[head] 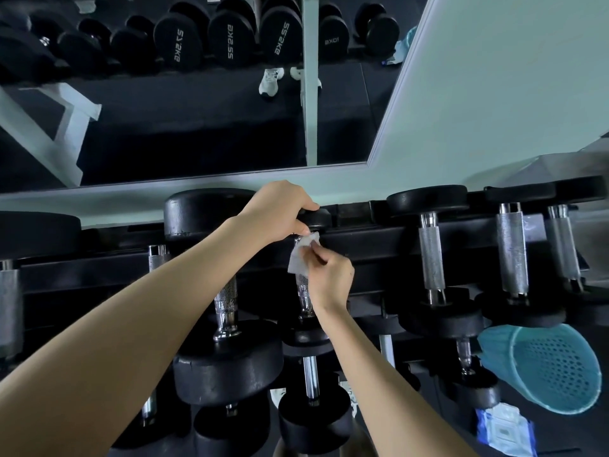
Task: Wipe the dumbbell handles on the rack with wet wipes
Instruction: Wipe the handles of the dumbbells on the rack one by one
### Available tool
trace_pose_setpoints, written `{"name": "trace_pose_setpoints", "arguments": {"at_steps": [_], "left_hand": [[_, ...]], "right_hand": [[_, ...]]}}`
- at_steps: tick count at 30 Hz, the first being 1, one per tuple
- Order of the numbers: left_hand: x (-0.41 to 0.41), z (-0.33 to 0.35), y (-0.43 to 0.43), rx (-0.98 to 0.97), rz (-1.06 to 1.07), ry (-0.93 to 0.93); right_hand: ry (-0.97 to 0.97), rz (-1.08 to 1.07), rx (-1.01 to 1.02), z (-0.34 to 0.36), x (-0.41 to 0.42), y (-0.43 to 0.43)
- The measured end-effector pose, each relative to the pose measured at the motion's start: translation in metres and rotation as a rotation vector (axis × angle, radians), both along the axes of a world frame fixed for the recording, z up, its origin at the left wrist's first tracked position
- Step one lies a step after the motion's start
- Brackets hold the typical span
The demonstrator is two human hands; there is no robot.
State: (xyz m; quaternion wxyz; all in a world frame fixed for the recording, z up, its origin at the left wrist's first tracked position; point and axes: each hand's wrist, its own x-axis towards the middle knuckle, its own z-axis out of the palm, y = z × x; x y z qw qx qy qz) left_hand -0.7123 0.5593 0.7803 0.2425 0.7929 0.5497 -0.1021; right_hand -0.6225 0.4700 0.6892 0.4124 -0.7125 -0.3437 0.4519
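- Pinching a wet wipe (301,257), the right hand (331,278) holds the thin sheet against the upper end of a small dumbbell's knurled handle (302,288) on the top tier of the rack (369,239); the grip is narrow, fingertips closed on the wipe.
- The wipe looks light, limp and damp, so I judge it folds and bunches easily; wrapping it round the bar would serve better than a pinch at one corner.
- The left hand (280,209) clasps the dumbbell's far head (314,217), its fingers curled over the black disc, apparently steadying it.
- The dumbbell itself is stiff and fairly heavy for its size; the rough knurling should drag on the wipe, while the polished collars beside it look slippery.
- Neighbouring handles (431,255) lie well apart to the right, bare steel.
- A teal perforated basket (557,367) stands low on the right, with a wipes packet (504,430) just below it; its printing is too small to read.
- The mirror (197,94) above shows reversed markings on reflected dumbbells, including "10KG" and what seems "22.5KG".
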Motion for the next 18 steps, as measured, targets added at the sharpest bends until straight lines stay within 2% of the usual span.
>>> {"name": "trace_pose_setpoints", "arguments": {"at_steps": [4, 8, 12, 15, 18], "left_hand": [[0.001, 0.001, 0.0, -0.008, 0.01, -0.001], [0.001, 0.002, 0.0, -0.004, 0.013, 0.005], [0.001, 0.001, 0.0, -0.009, 0.008, 0.008], [0.0, 0.001, 0.0, -0.008, 0.015, -0.006], [-0.001, 0.0, 0.0, -0.002, 0.004, -0.007]], "right_hand": [[-0.083, 0.131, -0.038, -0.007, 0.014, -0.033], [-0.237, 0.205, -0.062, -0.005, 0.021, -0.023], [-0.381, 0.255, 0.078, -0.01, 0.02, -0.014], [-0.353, 0.223, 0.117, -0.008, 0.014, -0.014], [-0.246, 0.148, 0.102, -0.006, 0.008, -0.012]]}}
